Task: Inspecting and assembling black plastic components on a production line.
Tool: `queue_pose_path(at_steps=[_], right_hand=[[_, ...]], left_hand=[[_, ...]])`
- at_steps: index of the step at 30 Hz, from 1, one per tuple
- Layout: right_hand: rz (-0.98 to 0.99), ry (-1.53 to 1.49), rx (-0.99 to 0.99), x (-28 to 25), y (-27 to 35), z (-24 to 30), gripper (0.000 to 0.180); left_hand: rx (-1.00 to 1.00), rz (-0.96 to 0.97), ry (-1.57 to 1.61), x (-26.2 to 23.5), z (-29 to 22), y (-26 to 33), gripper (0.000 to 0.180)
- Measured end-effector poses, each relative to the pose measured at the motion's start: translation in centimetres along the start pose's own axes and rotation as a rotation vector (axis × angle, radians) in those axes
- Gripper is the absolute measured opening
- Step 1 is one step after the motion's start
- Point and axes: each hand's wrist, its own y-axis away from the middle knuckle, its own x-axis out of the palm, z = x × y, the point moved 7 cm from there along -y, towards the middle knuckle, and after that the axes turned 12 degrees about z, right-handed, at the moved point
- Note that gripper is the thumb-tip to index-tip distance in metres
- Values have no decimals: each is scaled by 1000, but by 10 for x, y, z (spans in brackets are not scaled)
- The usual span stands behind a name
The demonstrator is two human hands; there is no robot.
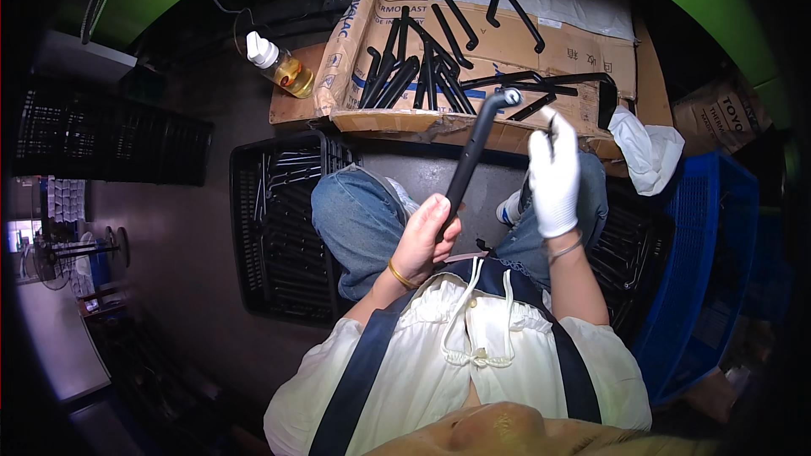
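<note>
A black bent tube slants up in front of me, its short bent end at the top showing a pale, metallic-looking opening. My left hand, bare, is wrapped round its lower part. Just right of the bent end is my right hand in a white glove, apart from the tube. Its fingers point up and are drawn together; whatever they may hold is too small to make out. Beyond both hands, several similar black bent tubes lie piled in an open cardboard box.
A bottle of yellowish liquid with a white cap stands left of the box. Black crates holding dark rods flank my knees. At the right is a blue plastic crate. A crumpled white bag hangs by the box's right corner.
</note>
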Motion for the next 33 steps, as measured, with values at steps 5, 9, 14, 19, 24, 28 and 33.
queue_pose_path(at_steps=[5, 9, 14, 19, 24, 28, 33], right_hand=[[256, -40, 173, -5, -19, 4, 14], [447, 134, 91, 45, 7, -3, 18], [644, -213, 368, 83, 40, -17, 16], [606, 8, 124, 59, 42, -6, 21], [727, 317, -47, 66, 48, 30, 19], [760, 417, -160, 71, 51, 35, 16], [773, 411, -112, 73, 50, 36, 14]], left_hand=[[-177, 335, -24, -4, 23, 7, 36], [-183, 234, -345, -11, 8, -6, 29], [46, 52, -665, -18, -19, -12, 30], [59, 165, -357, -10, -26, -8, 31], [24, 129, -382, -8, -26, -5, 29], [7, 99, -408, -2, -29, -3, 28], [5, 41, -495, -1, -32, -2, 27]])
